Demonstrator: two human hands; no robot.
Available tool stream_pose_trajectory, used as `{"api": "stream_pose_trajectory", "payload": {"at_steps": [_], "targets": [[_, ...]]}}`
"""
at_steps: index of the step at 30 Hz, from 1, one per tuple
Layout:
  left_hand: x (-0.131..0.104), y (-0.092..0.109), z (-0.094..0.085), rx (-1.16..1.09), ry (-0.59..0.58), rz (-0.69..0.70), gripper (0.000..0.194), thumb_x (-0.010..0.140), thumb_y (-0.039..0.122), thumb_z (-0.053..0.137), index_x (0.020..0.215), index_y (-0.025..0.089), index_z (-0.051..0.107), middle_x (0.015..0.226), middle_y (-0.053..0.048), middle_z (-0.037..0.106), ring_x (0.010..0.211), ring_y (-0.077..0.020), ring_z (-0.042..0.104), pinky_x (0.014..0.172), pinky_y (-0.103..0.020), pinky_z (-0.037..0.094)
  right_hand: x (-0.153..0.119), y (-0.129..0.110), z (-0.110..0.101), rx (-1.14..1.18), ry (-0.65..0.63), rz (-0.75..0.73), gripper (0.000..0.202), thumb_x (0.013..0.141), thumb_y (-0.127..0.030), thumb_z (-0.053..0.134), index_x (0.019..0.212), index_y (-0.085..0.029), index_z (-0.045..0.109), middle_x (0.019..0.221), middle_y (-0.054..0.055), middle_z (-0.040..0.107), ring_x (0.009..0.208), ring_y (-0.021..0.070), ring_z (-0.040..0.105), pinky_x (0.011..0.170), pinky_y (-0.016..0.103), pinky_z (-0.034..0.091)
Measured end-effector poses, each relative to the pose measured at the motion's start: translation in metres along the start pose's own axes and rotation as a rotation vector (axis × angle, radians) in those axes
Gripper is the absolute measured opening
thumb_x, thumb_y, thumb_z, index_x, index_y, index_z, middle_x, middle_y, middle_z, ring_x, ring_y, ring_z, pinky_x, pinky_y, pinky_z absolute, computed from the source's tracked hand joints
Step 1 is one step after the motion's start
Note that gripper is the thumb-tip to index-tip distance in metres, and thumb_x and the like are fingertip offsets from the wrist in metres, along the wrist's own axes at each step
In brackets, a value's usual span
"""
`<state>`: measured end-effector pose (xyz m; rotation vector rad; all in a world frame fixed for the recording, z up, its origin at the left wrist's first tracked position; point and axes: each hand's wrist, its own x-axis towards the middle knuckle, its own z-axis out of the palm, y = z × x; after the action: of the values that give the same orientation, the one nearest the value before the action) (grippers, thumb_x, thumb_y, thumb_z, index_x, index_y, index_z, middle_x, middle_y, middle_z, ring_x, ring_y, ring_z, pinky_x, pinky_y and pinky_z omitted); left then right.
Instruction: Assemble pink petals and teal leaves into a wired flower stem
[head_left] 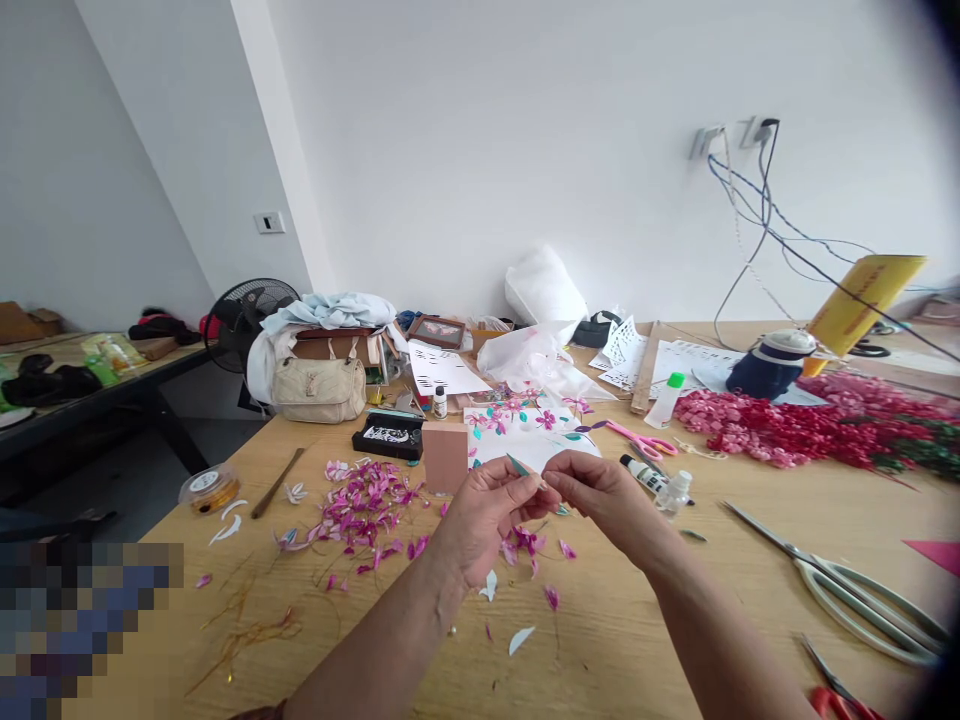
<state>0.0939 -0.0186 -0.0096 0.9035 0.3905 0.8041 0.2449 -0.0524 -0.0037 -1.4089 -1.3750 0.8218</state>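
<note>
Over the middle of the table, my left hand [499, 510] pinches a small green leaf piece [517, 466] between thumb and fingers. The fingertips of my right hand [592, 495] are closed at the leaf's lower end, touching those of my left; what they grip there is too small to make out. Loose purple-pink petals [364, 505] lie heaped to the left of my hands. Behind them a white sheet [495, 455] bears pink flowers [546, 420] and green leaves. White leaf-shaped cutouts [520, 640] lie on the table below my hands.
Large scissors [832, 580] and red-handled scissors [832, 690] lie at right, pink-handled scissors [641, 440] behind. A green-capped bottle [665, 402] and a small clear bottle [673, 494] stand nearby. Pink bunches [780, 415] lie at far right. A pink-brown block [445, 457] stands behind the petals; a beige bag [319, 388] sits back left.
</note>
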Motion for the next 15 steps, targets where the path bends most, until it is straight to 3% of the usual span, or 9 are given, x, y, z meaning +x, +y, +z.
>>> {"api": "stream_pose_trajectory", "payload": {"at_steps": [10,13,15], "targets": [[0.0,-0.002,0.002,0.049,-0.027,0.019,0.023,0.067,0.035,0.072,0.068,0.012,0.066,0.062,-0.004,0.064,0.06,-0.0119,0.058,0.064,-0.025,0.043,0.003,0.01,0.006,0.01,-0.144,-0.035,0.027,0.074,-0.039,0.055,0.059,-0.017,0.059,0.053,-0.005,0.049,0.05,0.0083,0.04,0.049,0.021,0.033],[0.001,-0.004,0.002,0.016,-0.049,-0.003,0.021,0.067,0.032,0.073,0.069,0.012,0.067,0.065,-0.004,0.065,0.063,-0.0122,0.059,0.067,-0.025,0.044,0.006,0.017,0.006,-0.03,-0.103,-0.046,0.024,0.072,-0.037,0.058,0.058,-0.017,0.062,0.051,-0.004,0.05,0.049,0.0087,0.042,0.047,0.021,0.035],[0.002,-0.005,0.003,0.0,-0.02,0.014,0.02,0.066,0.03,0.074,0.067,0.012,0.067,0.066,-0.004,0.065,0.064,-0.012,0.059,0.069,-0.025,0.044,0.006,0.02,0.003,-0.091,0.004,-0.05,0.017,0.07,-0.032,0.059,0.065,-0.018,0.066,0.049,-0.005,0.05,0.045,0.0085,0.04,0.043,0.02,0.033]]}}
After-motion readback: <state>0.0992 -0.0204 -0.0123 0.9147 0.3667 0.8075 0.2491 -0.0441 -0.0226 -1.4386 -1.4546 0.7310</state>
